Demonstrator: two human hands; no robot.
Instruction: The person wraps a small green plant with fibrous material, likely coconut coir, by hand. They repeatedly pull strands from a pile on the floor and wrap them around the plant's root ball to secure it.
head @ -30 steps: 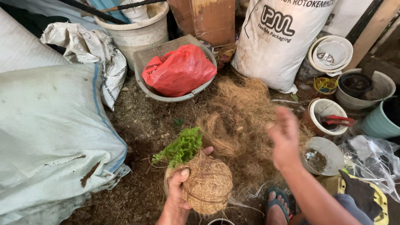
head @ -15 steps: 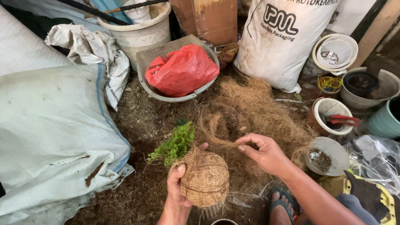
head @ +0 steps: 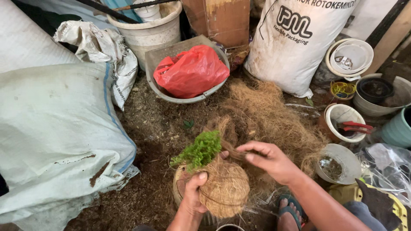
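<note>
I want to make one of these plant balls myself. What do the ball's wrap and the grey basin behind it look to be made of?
Ball: apparently coconut-type fibre, brown, rough and stringy, like the loose fibre pile beside it.
Basin: probably plastic, dull grey and scuffed, with a thin moulded rim; it could be metal.

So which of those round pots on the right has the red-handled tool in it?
The white-lined pot beside the fibre pile: red handles lie across its inside. The white tub above holds only scraps, and the dark-filled pot shows no tool.
</note>
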